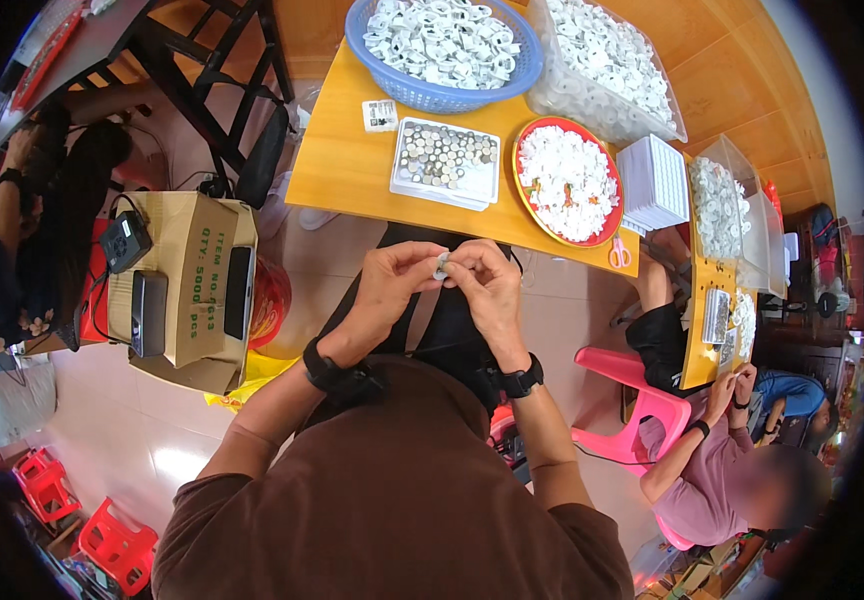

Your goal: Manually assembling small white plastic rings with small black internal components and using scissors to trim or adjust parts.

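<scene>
Both my hands meet over my lap, just off the near edge of the wooden table (337, 165). A small whitish round piece (441, 266) sits between their fingertips. My left hand (397, 285) pinches it from one side; my right hand (489, 290) grips it from the other. The fingers hide much of it, so its exact kind cannot be told. Beyond my hands, a clear tray (442, 197) contains many silver button cells (449, 155). Right of it, a red round tray (611, 220) is heaped with small white parts (564, 180).
At the table's back stand a blue basket (432, 98) and a clear bin (592, 112) of white pieces. Stacked white trays (657, 180) and pink scissors (619, 253) lie right. A cardboard box (192, 290) stands left. Another person (712, 485) works at right near a pink stool (617, 365).
</scene>
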`<state>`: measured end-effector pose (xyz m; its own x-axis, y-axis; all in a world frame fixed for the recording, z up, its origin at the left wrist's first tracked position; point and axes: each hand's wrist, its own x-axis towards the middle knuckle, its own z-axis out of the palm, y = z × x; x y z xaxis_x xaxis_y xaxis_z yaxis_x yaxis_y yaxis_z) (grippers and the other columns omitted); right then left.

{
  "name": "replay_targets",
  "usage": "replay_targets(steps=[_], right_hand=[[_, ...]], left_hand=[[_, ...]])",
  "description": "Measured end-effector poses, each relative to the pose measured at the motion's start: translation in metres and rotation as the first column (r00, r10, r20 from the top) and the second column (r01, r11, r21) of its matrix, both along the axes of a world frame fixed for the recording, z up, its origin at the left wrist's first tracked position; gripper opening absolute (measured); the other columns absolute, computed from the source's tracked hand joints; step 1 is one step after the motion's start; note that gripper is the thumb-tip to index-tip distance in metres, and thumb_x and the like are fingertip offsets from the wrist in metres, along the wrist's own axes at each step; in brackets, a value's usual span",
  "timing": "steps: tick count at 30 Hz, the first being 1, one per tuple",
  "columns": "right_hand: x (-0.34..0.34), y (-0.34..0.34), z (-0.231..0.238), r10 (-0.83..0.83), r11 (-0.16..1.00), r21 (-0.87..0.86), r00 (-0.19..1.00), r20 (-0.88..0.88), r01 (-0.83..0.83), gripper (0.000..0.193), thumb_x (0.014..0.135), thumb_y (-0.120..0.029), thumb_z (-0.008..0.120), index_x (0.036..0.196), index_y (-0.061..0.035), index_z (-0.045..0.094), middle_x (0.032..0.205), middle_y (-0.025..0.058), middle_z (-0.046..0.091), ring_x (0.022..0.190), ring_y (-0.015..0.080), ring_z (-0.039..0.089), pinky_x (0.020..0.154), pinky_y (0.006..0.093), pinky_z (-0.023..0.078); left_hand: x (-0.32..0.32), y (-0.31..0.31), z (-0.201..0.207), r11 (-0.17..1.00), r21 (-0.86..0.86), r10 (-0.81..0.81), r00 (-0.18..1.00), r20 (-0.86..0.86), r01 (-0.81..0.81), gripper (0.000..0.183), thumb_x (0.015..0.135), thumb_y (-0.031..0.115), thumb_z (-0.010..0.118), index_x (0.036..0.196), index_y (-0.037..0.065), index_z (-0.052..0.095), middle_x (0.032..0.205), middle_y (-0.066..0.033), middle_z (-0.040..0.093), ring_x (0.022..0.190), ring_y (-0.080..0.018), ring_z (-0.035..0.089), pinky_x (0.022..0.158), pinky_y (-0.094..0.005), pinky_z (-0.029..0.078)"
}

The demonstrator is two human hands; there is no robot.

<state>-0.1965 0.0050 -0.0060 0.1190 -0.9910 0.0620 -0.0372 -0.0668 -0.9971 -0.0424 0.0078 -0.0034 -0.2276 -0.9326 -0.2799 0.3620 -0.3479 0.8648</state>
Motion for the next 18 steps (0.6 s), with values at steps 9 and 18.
replay_targets(steps=[9, 18], right_hand=[[0.003, 0.005, -0.010, -0.179, 0.974, 0.196, 0.919, 0.350, 0.116, 0.018, 0.081, 0.001, 0.065, 0.098, 0.0002, 0.060, 0.087, 0.0037, 0.065, 0.076, 0.0067, 0.059, 0.066, 0.0192, 0.047], [0.016, 0.009, 0.000, -0.221, 0.968, 0.175, 0.942, 0.251, 0.181, 0.012, 0.082, 0.001, 0.064, 0.094, 0.0016, 0.060, 0.086, 0.0035, 0.064, 0.074, 0.0053, 0.058, 0.065, 0.0177, 0.045]], left_hand=[[-0.005, -0.001, 0.007, 1.000, -0.011, 0.015, 0.999, -0.049, -0.015, 0.021, 0.087, 0.010, 0.060, 0.106, -0.001, 0.062, 0.099, -0.0075, 0.063, 0.090, -0.0128, 0.061, 0.080, -0.0258, 0.053], [0.001, -0.001, 0.005, 1.000, -0.024, -0.013, 0.999, -0.030, 0.012, 0.020, 0.087, 0.008, 0.060, 0.106, 0.001, 0.063, 0.099, -0.0065, 0.063, 0.090, -0.0123, 0.061, 0.079, -0.0259, 0.053]])
